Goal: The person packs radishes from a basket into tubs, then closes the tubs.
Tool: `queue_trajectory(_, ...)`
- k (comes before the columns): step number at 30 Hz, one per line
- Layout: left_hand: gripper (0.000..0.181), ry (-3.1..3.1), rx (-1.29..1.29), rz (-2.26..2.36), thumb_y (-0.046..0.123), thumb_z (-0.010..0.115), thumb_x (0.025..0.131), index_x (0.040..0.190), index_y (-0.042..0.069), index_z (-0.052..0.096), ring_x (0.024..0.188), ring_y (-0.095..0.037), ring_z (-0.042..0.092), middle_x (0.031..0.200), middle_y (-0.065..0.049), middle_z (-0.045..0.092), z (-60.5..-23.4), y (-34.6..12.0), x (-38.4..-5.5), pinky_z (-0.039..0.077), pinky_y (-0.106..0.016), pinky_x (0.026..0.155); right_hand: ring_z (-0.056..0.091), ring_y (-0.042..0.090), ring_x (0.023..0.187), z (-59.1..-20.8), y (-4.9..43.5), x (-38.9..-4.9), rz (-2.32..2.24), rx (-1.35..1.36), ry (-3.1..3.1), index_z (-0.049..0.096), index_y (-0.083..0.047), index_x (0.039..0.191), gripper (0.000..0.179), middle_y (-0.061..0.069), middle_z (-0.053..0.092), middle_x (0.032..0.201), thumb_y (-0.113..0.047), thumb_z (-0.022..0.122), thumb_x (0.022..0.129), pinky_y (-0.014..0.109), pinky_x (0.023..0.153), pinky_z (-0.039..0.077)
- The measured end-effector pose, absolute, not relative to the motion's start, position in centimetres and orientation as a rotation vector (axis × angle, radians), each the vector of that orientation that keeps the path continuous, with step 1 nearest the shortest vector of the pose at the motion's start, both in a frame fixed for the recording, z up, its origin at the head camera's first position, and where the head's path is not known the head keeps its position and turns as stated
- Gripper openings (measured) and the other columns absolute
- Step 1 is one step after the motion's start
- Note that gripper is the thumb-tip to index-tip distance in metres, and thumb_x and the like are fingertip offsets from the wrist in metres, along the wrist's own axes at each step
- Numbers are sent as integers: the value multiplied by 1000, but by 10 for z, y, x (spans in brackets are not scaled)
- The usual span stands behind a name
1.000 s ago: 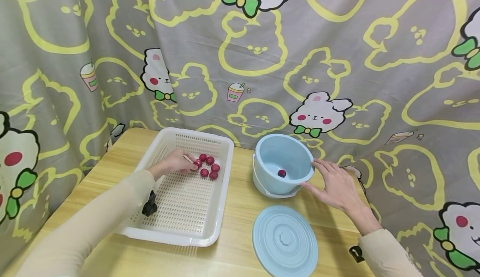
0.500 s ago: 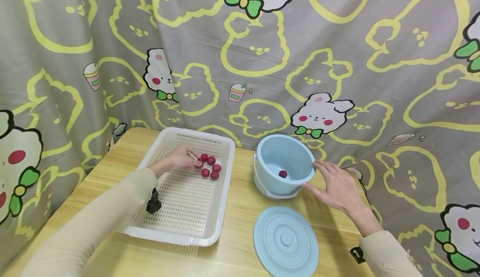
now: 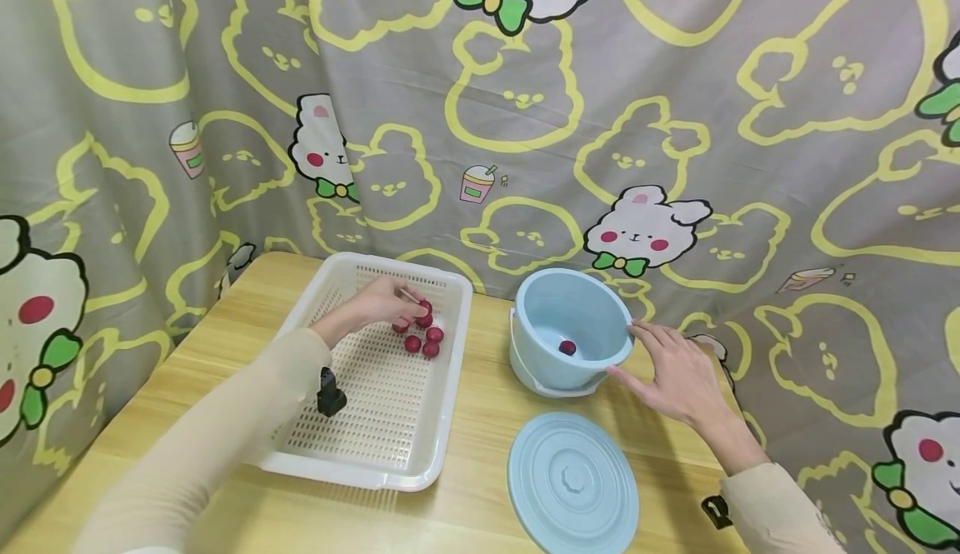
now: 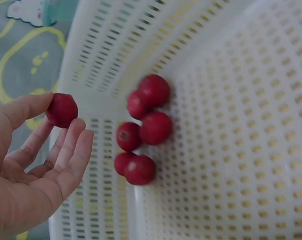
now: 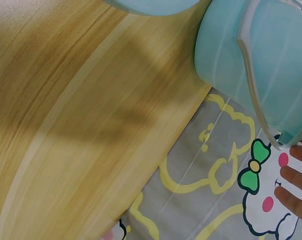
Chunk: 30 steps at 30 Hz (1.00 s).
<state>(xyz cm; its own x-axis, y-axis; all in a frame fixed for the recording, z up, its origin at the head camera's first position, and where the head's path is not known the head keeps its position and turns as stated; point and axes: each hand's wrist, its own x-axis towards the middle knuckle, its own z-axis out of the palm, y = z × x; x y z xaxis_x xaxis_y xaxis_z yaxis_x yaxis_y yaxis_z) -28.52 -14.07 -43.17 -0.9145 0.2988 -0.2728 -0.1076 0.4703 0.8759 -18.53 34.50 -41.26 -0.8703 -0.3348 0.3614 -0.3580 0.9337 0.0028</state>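
In the head view my left hand (image 3: 384, 301) is over the far part of a white perforated basket (image 3: 447, 387). Its thumb and fingertips pinch a small red round fruit (image 4: 62, 110), seen raised beside the basket wall in the left wrist view. Several more red round fruits (image 4: 156, 128) lie clustered on the basket floor. My right hand (image 3: 678, 377) has its fingers fairly straight, with fingertips and thumb at the right rim of a light blue bucket (image 3: 542, 360). One red fruit (image 3: 567, 346) lies at the bottom of the bucket.
A round light blue lid (image 3: 551, 504) lies flat on the wooden table (image 3: 476, 454), in front of the bucket. The bucket's pale handle (image 5: 251, 75) hangs down its side. A patterned grey curtain (image 3: 540, 229) stands behind the table.
My left hand has shifted a little right and up from the fruit cluster, now with a red fruit pinched in its fingertips. The right hand stays at the bucket rim.
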Motion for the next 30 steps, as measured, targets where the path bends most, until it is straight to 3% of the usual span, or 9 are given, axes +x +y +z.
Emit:
queue_trajectory(6,35,2297,184,1497,20,77,97,125,2,69,115,-41,73,118,-17,75,-417,-131,-284,62,-49,103,64,44,127,-412,345,-185,89,510,-2723,66,-7,138,77,17,68,140,-63,76,86,66,95,57)
queue_trajectory(13,36,2265,226,1560,20,78,97,126,1,68,91,-17,76,113,-14,75,-402,-112,-282,64,-45,100,63,44,127,-412,344,-184,101,502,-2732,65,-7,139,78,18,67,141,-63,76,86,66,95,56)
queue_trajectory(21,31,2230,240,1618,18,80,95,121,4,71,109,-39,76,108,-12,76,-390,-90,-282,67,-33,88,63,43,128,-412,344,-185,110,492,-2733,65,-7,139,78,17,67,142,-63,77,86,66,96,57)
queue_trajectory(30,30,2179,275,1672,16,80,95,120,4,71,91,-22,77,110,-13,75,-372,-68,-283,67,-34,89,63,45,128,-413,344,-184,104,497,-2736,65,-7,139,79,18,66,142,-64,76,86,66,94,57)
